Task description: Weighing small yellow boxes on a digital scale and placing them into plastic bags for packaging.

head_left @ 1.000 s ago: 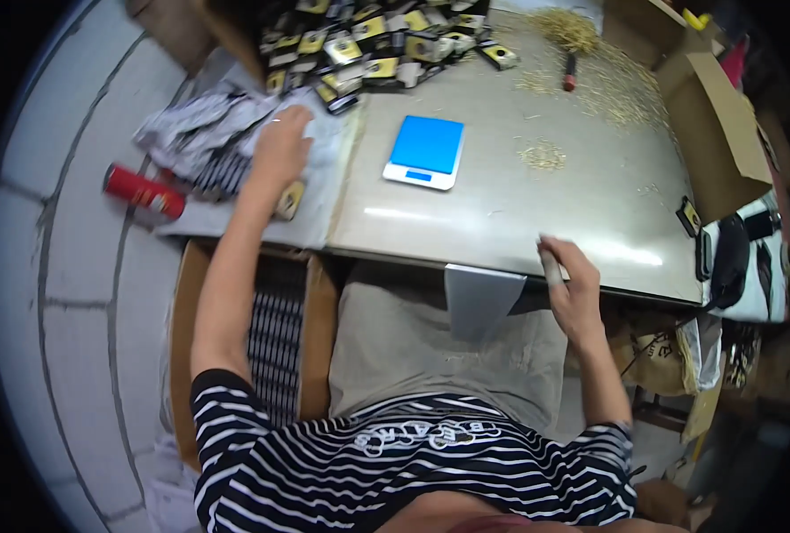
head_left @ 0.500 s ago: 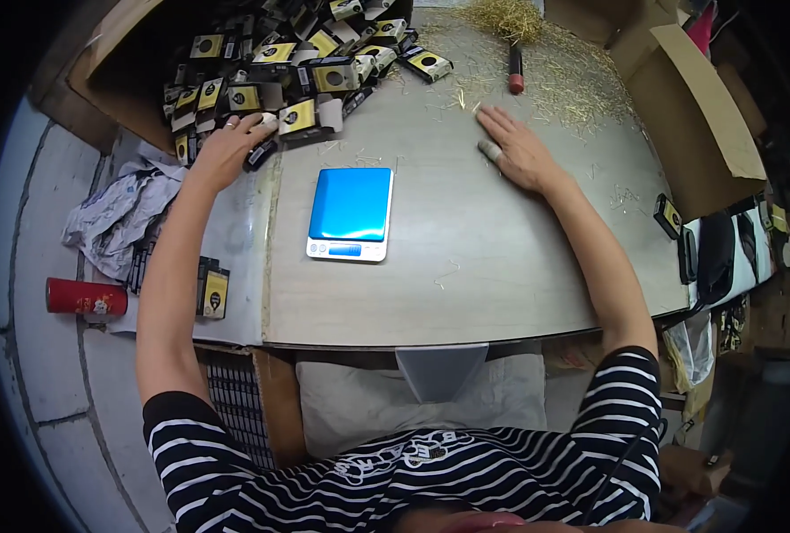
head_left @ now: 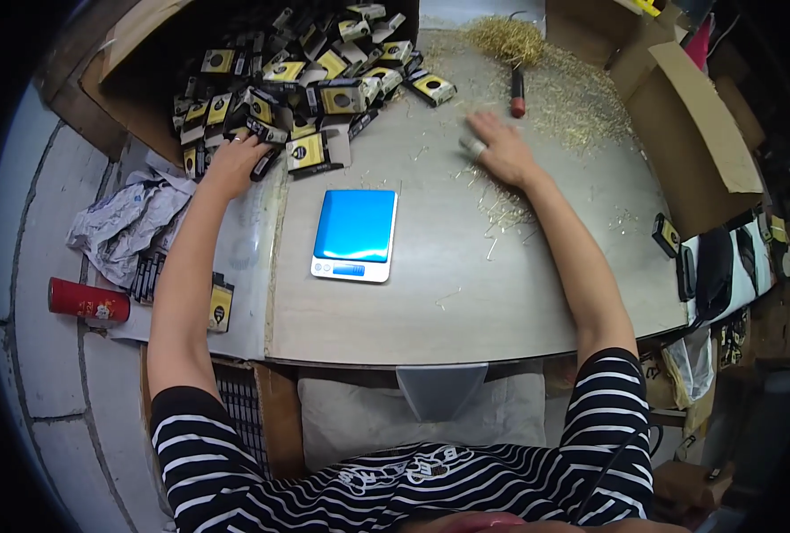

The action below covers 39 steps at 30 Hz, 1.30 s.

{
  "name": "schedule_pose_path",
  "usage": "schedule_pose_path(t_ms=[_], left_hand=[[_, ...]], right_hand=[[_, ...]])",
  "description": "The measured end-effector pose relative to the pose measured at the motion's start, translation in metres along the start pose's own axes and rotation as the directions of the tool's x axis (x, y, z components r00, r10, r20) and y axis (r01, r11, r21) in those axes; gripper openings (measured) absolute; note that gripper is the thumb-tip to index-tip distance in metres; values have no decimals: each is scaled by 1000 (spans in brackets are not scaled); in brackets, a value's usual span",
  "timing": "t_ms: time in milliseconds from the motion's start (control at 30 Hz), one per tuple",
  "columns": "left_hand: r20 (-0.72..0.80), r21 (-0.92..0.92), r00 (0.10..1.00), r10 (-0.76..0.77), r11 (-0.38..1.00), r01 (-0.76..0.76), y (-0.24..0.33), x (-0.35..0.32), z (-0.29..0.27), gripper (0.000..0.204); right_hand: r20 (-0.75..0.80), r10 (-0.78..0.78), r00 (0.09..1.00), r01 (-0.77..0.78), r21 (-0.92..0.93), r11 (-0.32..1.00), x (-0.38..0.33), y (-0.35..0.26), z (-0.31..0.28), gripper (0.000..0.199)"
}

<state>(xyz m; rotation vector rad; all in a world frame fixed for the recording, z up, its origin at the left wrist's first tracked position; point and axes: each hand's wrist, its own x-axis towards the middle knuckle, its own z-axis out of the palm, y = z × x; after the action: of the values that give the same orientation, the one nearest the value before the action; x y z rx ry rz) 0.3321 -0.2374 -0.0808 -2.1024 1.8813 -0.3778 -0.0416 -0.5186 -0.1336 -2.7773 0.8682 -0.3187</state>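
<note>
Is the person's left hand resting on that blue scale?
No, the left hand is at the edge of the pile of small boxes, apart from the scale.

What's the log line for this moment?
left hand: at box pile | right hand: blurred, near gold pins | scale: on table

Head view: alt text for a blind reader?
A person's left hand touches a heap of black-and-yellow cartons; the blurred right hand is near scattered golden pins, and a blue-topped digital scale sits on the table.
</note>
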Motion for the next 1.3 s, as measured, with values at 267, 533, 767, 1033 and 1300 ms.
schedule_pose_path(t_ms=[267, 533, 767, 1033, 1300], left_hand=[[-115, -867, 840, -530, 466, 175, 18, -42, -30, 34], [143, -828, 886, -441, -544, -138, 240, -140, -129, 30], [581, -623, 795, -171, -723, 299, 362, -283, -40, 31], [369, -913, 927, 71, -160, 376, 436, -260, 18, 31], [556, -584, 825, 102, -658, 475, 437, -257, 4, 24]], right_hand=[[171, -204, 964, 219, -70, 973, -110, -45, -18, 65], [-38, -74, 997, 74, -6, 997, -141, -75, 24, 53], [-32, 83, 996, -32, 740, 672, -177, -48, -35, 42], [-52, -146, 988, 153, 167, 974, -195, -140, 8, 38], [-224, -175, 959, 190, 46, 981, -226, -171, 31, 43]])
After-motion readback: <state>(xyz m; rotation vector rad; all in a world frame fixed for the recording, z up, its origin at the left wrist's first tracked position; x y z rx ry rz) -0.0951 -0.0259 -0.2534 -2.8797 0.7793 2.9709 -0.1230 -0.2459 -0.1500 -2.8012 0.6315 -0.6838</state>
